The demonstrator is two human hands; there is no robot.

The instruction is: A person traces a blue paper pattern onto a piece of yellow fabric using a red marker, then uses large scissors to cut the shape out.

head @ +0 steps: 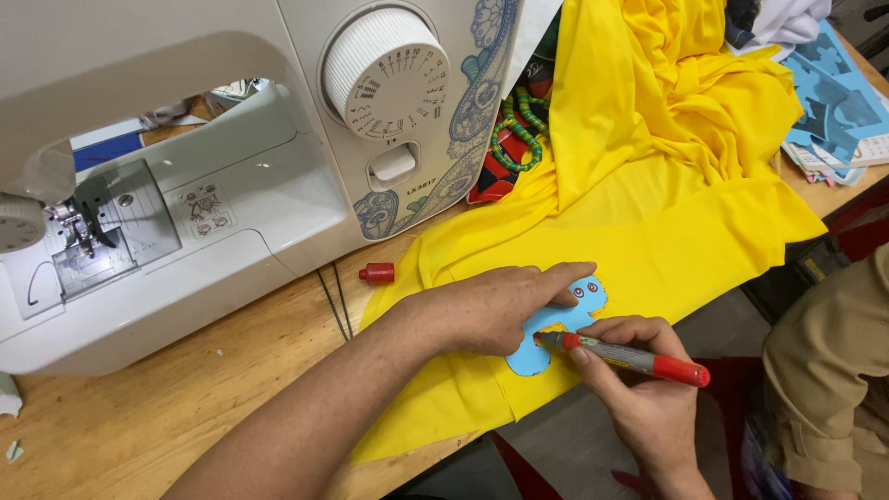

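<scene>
A small blue paper cutout (567, 326) lies flat on yellow fabric (648, 204), directly under your fingertips. Your left hand (482, 310) presses it down, index finger stretched across its upper part, the other fingers curled. Your right hand (639, 370) pinches a red marker (630, 356) in a closed writing grip; its tip meets the cutout's lower left edge, just below your left fingers. The marker's long axis runs from that tip out to the right, slightly downward. Beyond your left knuckles lies 1 red cap (377, 272) on the wooden table (139, 417), then a white sewing machine (185, 167).
</scene>
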